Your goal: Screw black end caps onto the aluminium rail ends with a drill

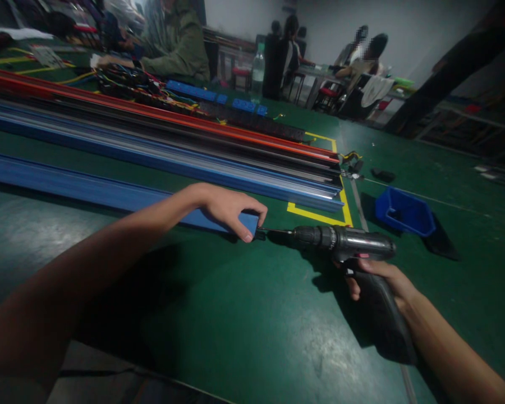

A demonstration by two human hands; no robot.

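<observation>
My left hand (pixel 229 207) is closed around the right end of a long blue profile (pixel 109 188) that lies on the green table. A small black end piece (pixel 260 232) shows at the tip of the profile, just past my thumb. My right hand (pixel 381 275) grips the handle of a black cordless drill (pixel 336 241), with its chuck pointing left. The drill's thin bit reaches the end piece; whether a screw sits between them is too small to tell.
Behind the profile lie more long blue, silver, black and orange profiles (pixel 235 178) beside yellow tape (pixel 315 215). A blue bin (pixel 404 212) stands at right. Wire bundles (pixel 126 81) and a plastic bottle (pixel 258 67) are farther back. A person in a green jacket (pixel 177 45) is across the table.
</observation>
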